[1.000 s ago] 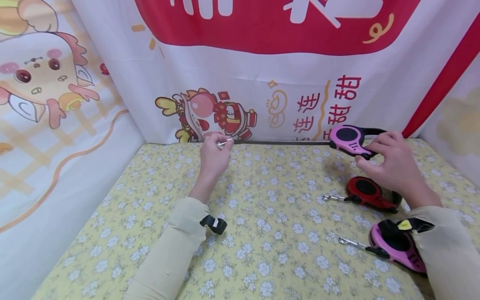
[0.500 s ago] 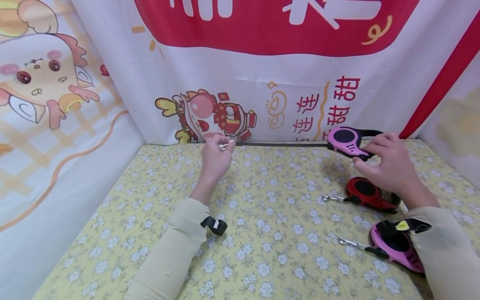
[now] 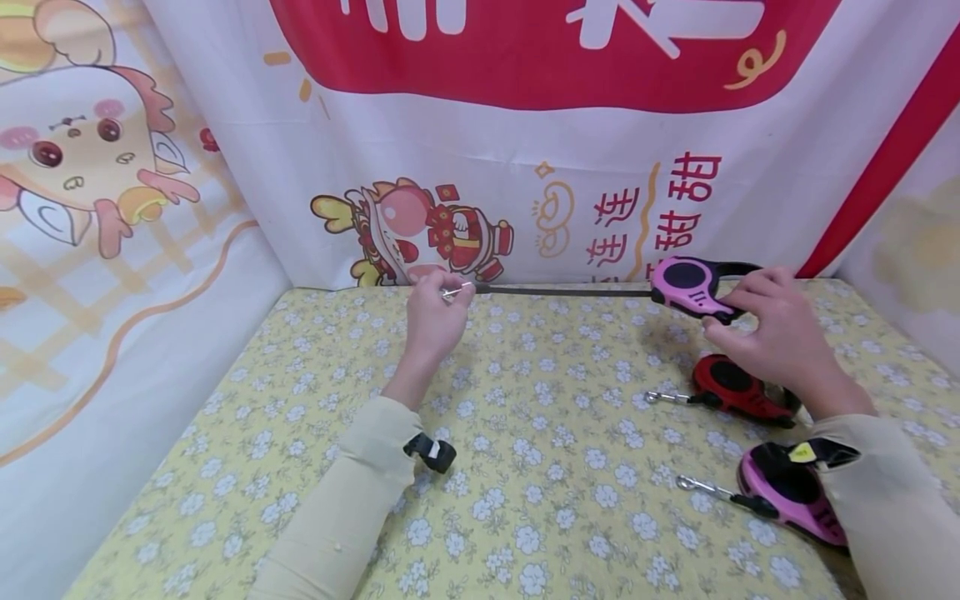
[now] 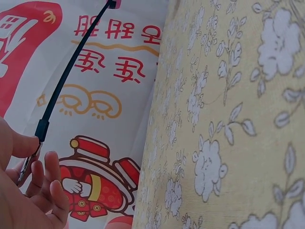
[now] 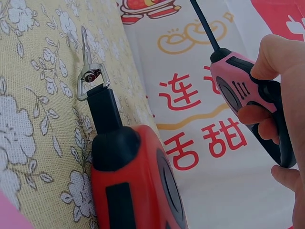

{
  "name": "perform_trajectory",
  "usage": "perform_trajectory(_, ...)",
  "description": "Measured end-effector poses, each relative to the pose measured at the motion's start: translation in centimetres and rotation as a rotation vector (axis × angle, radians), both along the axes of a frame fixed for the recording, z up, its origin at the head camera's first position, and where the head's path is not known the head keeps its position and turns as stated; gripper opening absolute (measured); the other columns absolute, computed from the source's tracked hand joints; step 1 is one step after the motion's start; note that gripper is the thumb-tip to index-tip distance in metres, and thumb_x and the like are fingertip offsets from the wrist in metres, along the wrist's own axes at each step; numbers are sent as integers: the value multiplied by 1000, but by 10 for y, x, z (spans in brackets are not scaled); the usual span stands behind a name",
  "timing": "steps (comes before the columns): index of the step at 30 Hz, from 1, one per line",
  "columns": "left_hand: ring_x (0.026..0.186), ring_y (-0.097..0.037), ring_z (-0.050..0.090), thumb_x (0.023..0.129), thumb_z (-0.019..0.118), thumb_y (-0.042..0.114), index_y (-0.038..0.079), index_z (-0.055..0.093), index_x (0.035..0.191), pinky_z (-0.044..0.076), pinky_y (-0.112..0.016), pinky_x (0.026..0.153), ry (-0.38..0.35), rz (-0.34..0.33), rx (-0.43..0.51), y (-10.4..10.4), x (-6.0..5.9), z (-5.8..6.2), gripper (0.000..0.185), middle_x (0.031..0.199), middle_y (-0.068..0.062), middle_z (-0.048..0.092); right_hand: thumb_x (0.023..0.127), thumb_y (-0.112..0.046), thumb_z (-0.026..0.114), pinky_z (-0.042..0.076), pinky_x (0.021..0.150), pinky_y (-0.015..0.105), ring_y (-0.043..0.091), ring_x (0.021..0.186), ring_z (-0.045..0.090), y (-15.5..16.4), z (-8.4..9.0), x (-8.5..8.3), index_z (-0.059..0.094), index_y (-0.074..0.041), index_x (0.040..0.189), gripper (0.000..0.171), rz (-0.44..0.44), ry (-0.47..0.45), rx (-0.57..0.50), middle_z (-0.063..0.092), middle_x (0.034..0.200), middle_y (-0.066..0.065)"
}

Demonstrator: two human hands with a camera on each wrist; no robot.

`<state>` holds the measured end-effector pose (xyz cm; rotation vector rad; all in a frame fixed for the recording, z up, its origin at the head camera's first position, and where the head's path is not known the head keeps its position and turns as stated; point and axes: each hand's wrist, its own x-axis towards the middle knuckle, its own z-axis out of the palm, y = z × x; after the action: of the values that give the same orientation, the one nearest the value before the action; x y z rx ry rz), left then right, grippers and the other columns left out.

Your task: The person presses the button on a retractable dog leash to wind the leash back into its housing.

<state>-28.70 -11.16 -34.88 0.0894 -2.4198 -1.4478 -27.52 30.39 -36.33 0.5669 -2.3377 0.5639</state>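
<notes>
My right hand (image 3: 780, 333) grips a pink and black retractable dog leash (image 3: 686, 285) by its black handle, held up at the back right. In the right wrist view the thumb lies on top of the casing and fingers curl under the handle. A dark strap (image 3: 562, 292) runs taut from the casing across to my left hand (image 3: 435, 317). There the thumb and fingers pinch the metal snap clip (image 4: 29, 164) at the strap's end. Below the right hand lies a red retractable leash (image 3: 731, 383), its silver clip (image 3: 663, 397) pointing left.
Nearer the front right lies a second pink retractable leash (image 3: 798, 492), partly under the right forearm, with its clip (image 3: 701, 486) to the left. Yellow flowered cloth (image 3: 540, 467) covers the table. A white printed curtain (image 3: 480, 142) hangs behind it.
The right hand and the held leash have shifted slightly left and down. My left hand has moved a little right, the strap staying taut between them. Both leashes on the table stay put.
</notes>
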Motion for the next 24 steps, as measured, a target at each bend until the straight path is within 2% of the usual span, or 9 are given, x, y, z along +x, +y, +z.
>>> perform_trajectory(24, 105, -26, 59, 104, 69, 23, 9, 69, 116, 53, -46, 97, -6, -27, -6, 4, 1, -3, 19, 124, -10, 64, 78, -18, 78, 39, 84, 56, 39, 106, 49, -5, -2, 2, 76, 10, 93, 31, 1, -41, 15, 68, 101, 25)
